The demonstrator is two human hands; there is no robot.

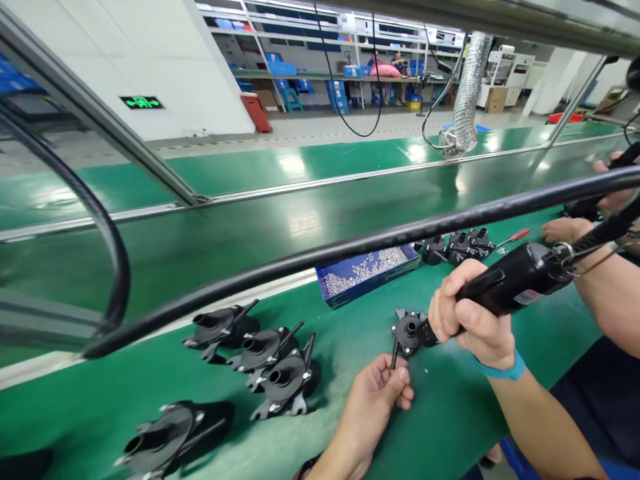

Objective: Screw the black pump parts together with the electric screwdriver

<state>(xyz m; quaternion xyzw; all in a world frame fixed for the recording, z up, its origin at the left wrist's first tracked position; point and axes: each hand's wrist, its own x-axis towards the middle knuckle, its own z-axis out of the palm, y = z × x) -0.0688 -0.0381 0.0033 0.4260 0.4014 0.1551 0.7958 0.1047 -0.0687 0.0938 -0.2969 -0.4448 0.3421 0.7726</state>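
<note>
My right hand (473, 317), with a teal band at the wrist, is wrapped round a black electric screwdriver (517, 280). The screwdriver slants down to the left, and its front end is at the right side of a round black plastic pump housing (406, 331). Whether its tip touches a screw is hidden. With closed fingers my left hand (383, 387) grips the thin outlet tube of that housing from the front. Left of my hands, similar black housings (283, 380) rest on the green bench, with another (165, 433) nearer the front edge.
Behind the housing stands a blue tray (370, 270) of small metal screws. More housings (457, 247) and a red-handled screwdriver (517, 236) lie at the right, by a co-worker's hand (567, 230). A thick black cable (350, 243) crosses in front of the view. A foil duct (470, 93) hangs beyond.
</note>
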